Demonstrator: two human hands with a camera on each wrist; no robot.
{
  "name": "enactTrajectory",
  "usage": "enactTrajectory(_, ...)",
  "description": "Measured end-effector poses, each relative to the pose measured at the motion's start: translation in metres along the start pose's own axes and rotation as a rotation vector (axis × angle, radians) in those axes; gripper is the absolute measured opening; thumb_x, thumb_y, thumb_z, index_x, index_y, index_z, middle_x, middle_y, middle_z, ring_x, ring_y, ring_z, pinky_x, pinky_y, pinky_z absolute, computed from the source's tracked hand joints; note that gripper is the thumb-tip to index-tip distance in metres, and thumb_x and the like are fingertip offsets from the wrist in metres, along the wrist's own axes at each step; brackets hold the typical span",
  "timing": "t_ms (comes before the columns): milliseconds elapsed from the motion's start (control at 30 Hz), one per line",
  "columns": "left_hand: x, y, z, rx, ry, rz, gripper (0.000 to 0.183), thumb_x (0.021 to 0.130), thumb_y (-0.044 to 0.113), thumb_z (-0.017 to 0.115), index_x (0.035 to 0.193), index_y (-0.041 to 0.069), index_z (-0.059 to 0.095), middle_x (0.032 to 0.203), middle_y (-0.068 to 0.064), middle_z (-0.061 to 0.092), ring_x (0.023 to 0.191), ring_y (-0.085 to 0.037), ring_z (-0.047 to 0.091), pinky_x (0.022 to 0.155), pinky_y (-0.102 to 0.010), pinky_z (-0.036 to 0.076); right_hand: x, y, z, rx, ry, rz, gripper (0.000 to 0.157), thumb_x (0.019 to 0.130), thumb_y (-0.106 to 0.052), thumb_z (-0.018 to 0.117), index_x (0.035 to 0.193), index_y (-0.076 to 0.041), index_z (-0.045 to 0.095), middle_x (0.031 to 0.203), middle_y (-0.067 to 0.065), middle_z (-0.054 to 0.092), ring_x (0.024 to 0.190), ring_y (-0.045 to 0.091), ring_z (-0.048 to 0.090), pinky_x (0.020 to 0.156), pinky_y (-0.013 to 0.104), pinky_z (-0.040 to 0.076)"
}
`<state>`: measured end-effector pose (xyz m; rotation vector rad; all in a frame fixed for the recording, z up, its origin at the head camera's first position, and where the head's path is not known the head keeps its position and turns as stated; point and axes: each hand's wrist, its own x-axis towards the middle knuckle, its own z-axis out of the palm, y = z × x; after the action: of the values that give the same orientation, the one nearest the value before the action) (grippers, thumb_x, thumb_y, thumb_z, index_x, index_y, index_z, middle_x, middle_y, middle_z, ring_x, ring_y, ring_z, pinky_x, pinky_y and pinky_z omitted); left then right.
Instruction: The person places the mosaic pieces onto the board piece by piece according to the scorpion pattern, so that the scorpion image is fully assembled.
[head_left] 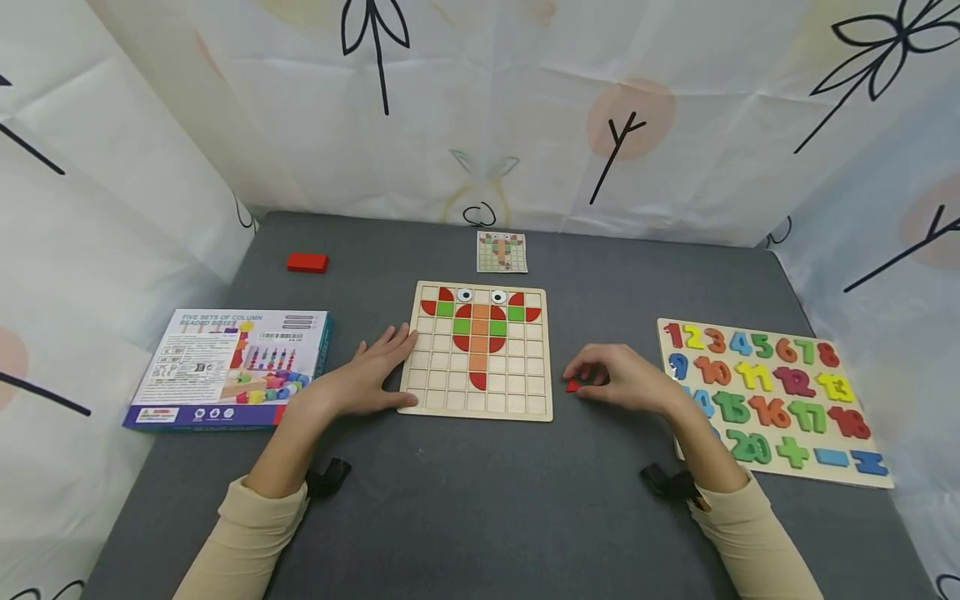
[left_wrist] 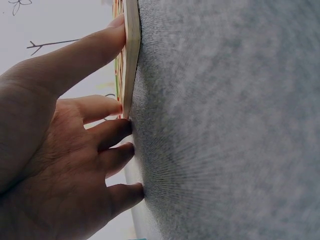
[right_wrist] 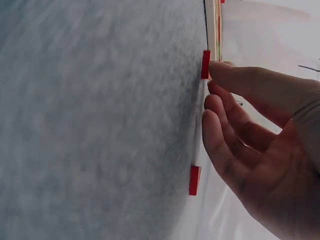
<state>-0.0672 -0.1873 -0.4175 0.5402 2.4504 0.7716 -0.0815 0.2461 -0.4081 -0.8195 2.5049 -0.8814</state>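
Observation:
On the grey table lies a square wooden grid board [head_left: 442, 358] bearing a pattern of red, green and orange pieces with two eye pieces near its top. My left hand [head_left: 372, 372] rests at the board's left side, fingers spread; its thumb [left_wrist: 95, 52] touches the board's edge. Right of the board, my right hand [head_left: 626, 377] pinches a small red piece [right_wrist: 205, 65] between thumb and fingertips, low at the table. A second small red piece [right_wrist: 194, 180] lies on the table in the right wrist view; the hand hides it in the head view.
A small pattern card [head_left: 502, 252] lies behind the board. Far left are a red block [head_left: 307, 263] and a printed toy box [head_left: 225, 367], with a bit of red at its front edge. A number puzzle board [head_left: 810, 473] lies right, partly behind the right forearm.

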Motion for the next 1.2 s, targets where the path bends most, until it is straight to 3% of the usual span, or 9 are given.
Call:
enactTrajectory(200, 0.013, -0.029, 0.013, 0.019, 0.028, 0.019, 0.113, 0.094, 0.058, 0.079, 0.176, 0.019, 0.014, 0.186, -0.010, 0.007, 0.173, -0.040, 0.000, 0.132, -0.077, 0.003, -0.001, 0.005, -0.002, -0.001, -0.014, 0.011, 0.019, 0.094, -0.004, 0.083, 0.113, -0.006, 0.081, 0.106, 0.006, 0.078, 0.090, 0.016, 0.069, 0.078, 0.028, 0.061)
enactTrajectory(333, 0.019, -0.038, 0.018, 0.050, 0.030, 0.003, 0.114, 0.093, 0.062, 0.078, 0.177, 0.022, 0.012, 0.186, -0.007, 0.006, 0.174, -0.037, 0.001, 0.133, -0.075, 0.005, 0.002, 0.005, -0.003, 0.001, -0.010, 0.037, 0.017, 0.093, -0.005, 0.084, 0.109, -0.005, 0.081, 0.100, 0.005, 0.077, 0.085, 0.009, 0.068, 0.075, 0.024, 0.060)
enactTrajectory(600, 0.008, -0.019, 0.009, -0.004, 0.019, 0.021, 0.111, 0.095, 0.054, 0.080, 0.176, 0.015, 0.014, 0.185, -0.015, 0.006, 0.172, -0.042, -0.002, 0.132, -0.077, 0.000, 0.006, 0.006, -0.001, -0.001, -0.024, 0.051, 0.018, 0.092, -0.010, 0.086, 0.109, -0.006, 0.080, 0.092, 0.002, 0.075, 0.082, 0.007, 0.065, 0.072, 0.022, 0.058)
enactTrajectory(800, 0.001, -0.001, 0.001, 0.013, -0.001, -0.003, 0.108, 0.097, 0.043, 0.080, 0.175, 0.008, 0.016, 0.184, -0.021, 0.007, 0.171, -0.047, 0.001, 0.131, -0.078, 0.002, 0.009, 0.005, 0.000, -0.003, -0.035, 0.037, 0.017, 0.092, -0.015, 0.087, 0.105, -0.008, 0.079, 0.089, 0.001, 0.073, 0.079, 0.006, 0.062, 0.070, 0.021, 0.055)
enactTrajectory(1000, 0.000, -0.003, 0.001, -0.015, 0.006, 0.017, 0.107, 0.097, 0.044, 0.081, 0.175, 0.008, 0.016, 0.183, -0.022, 0.008, 0.171, -0.047, 0.000, 0.130, -0.079, 0.001, 0.010, 0.004, 0.001, -0.040, -0.034, 0.018, 0.013, 0.092, -0.014, 0.087, 0.100, -0.009, 0.078, 0.088, -0.001, 0.072, 0.077, 0.004, 0.061, 0.069, 0.021, 0.055)
enactTrajectory(1200, 0.008, -0.020, 0.009, -0.011, 0.024, 0.031, 0.110, 0.096, 0.053, 0.080, 0.176, 0.014, 0.015, 0.185, -0.017, 0.007, 0.172, -0.043, -0.001, 0.130, -0.079, 0.001, 0.011, 0.002, 0.001, -0.060, -0.022, 0.018, 0.010, 0.093, -0.013, 0.085, 0.096, -0.009, 0.077, 0.083, -0.003, 0.072, 0.075, 0.003, 0.061, 0.067, 0.020, 0.053)
